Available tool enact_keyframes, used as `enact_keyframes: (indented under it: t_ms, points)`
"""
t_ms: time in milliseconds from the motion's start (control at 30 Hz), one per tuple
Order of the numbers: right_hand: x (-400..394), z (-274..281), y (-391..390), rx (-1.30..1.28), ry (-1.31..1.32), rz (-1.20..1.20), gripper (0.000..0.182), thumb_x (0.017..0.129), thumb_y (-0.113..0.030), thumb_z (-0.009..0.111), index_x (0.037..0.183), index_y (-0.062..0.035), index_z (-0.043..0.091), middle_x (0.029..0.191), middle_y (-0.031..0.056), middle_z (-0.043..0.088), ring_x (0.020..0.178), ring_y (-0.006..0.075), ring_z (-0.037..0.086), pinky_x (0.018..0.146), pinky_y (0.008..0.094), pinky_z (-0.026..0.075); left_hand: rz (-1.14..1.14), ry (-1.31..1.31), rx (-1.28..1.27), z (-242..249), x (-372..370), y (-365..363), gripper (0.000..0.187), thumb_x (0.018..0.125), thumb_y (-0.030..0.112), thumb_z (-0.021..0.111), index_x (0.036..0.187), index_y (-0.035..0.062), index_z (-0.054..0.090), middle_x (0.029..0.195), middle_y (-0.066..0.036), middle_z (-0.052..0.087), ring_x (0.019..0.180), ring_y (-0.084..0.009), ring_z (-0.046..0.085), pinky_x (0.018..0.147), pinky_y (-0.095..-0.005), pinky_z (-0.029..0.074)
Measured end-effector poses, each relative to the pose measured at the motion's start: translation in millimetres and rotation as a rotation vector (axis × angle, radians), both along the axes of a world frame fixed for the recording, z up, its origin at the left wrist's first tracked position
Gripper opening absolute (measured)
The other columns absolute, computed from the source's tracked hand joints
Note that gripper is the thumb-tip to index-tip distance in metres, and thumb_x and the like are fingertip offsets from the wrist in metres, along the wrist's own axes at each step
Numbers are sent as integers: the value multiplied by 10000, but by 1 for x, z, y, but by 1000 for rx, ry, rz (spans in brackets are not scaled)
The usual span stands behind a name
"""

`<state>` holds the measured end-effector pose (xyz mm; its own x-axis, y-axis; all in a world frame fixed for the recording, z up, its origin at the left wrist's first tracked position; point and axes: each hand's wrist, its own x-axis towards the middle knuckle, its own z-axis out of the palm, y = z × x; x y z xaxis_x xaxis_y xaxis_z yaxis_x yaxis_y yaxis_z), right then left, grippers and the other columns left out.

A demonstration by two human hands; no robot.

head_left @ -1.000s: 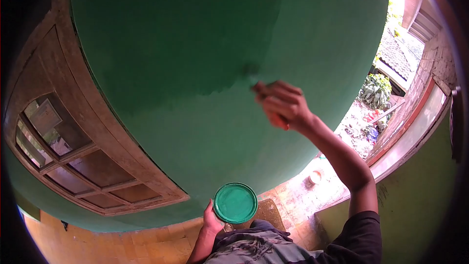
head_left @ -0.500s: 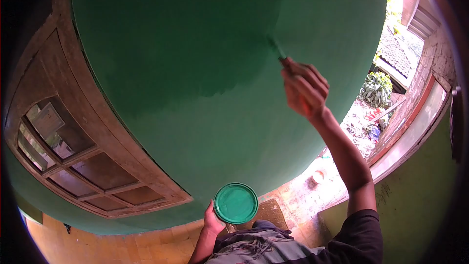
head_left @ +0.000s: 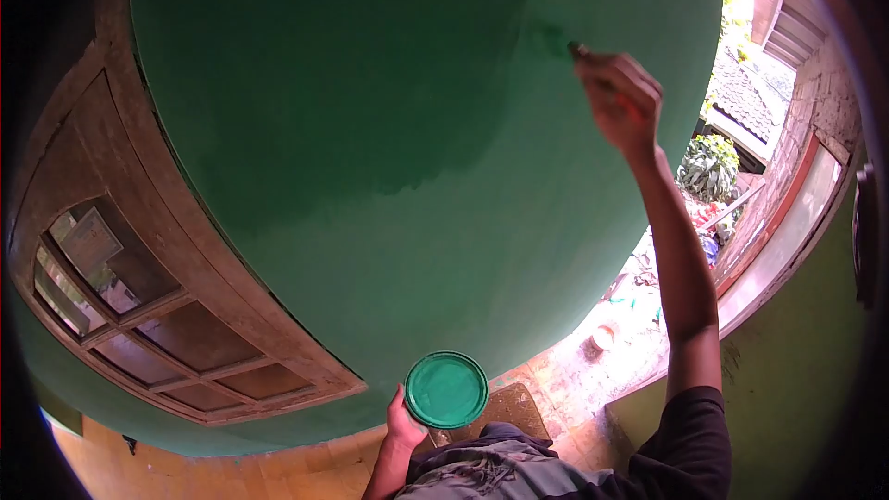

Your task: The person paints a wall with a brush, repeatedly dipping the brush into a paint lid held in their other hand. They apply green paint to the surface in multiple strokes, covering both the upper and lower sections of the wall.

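My right hand point(head_left: 622, 102) is raised high and grips a paintbrush point(head_left: 563, 43) whose green bristles press against the green wall point(head_left: 389, 130), at the edge between the darker fresh paint on the left and the paler area on the right. My left hand point(head_left: 402, 424) holds a round container of green paint point(head_left: 445, 390) low in front of my body, near the wall's bottom edge.
A wooden window frame with glass panes point(head_left: 139, 315) stands to the left of the painted wall. A brown mat point(head_left: 507, 405) lies on the tiled floor below. To the right, a doorway opens to a yard with plants point(head_left: 708, 171) and a small white cup point(head_left: 603, 336).
My right hand has swept the brush up and to the right along the wall, from mid-height to near the top. The left hand and the paint container have stayed nearly still.
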<state>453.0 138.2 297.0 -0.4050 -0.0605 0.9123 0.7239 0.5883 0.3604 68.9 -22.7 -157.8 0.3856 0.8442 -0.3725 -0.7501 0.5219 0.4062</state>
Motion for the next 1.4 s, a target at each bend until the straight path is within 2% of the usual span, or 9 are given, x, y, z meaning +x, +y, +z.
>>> enact_keyframes:
  t_ms: [100,400,567,633,767,833,967,1267,1400]
  points:
    - [-6,14,-2,186,73,58,195,753,99,693,901,-28,708,905,93,739,754,226,695,649,307,561,31,38,-27,-10,-1,2,563,1030,514,438,1352,72,567,1395,-123,590,1291,-313,546,1123,-508,396]
    - [-43,-31,-17,-641,-165,312,171,782,31,731,899,-94,733,834,58,722,759,212,697,658,340,562,-26,14,-12,-3,6,3,596,1033,519,415,1403,66,528,1442,-140,548,1339,-327,503,1141,-514,375]
    - [-18,43,-1,-273,-166,147,172,799,70,705,892,-73,728,1006,81,760,768,197,703,686,290,566,-28,13,-17,-7,7,7,601,1033,524,413,1404,65,526,1442,-145,547,1343,-330,500,1145,-520,371]
    - [-20,61,-7,206,-147,-66,165,807,88,692,877,-60,710,961,82,753,746,201,681,658,293,553,-22,5,-27,-5,9,2,602,1033,524,412,1406,65,525,1442,-145,547,1345,-331,499,1145,-523,370]
    - [-32,26,2,191,-105,-72,136,793,65,726,848,-56,694,910,85,740,732,205,668,630,297,543,8,33,-20,5,12,-3,590,1043,510,392,1420,71,509,1457,-143,533,1351,-334,492,1148,-533,365]
    - [-45,-5,-6,-203,-354,65,120,786,39,752,838,-60,707,865,68,732,725,195,688,606,289,542,21,48,-41,6,11,-6,596,1035,520,410,1409,69,521,1442,-148,546,1344,-335,500,1143,-536,371]
    - [-57,-12,-25,-787,-246,285,122,806,35,736,887,-56,728,857,65,739,741,200,723,615,287,556,13,29,-23,0,13,-8,596,1037,521,406,1411,72,519,1441,-148,546,1343,-335,501,1142,-530,373]
    - [-47,60,2,327,-200,34,210,778,43,713,961,-60,711,949,64,733,746,213,681,647,321,573,12,29,-20,-2,8,-5,595,1038,521,407,1403,68,527,1430,-142,558,1328,-321,514,1137,-512,382]
    - [-85,-14,-3,-95,-411,134,194,786,32,732,951,-67,710,935,68,740,735,215,685,636,315,570,15,46,-32,-3,4,-6,592,1040,517,404,1403,66,527,1435,-141,554,1330,-322,512,1139,-509,381]
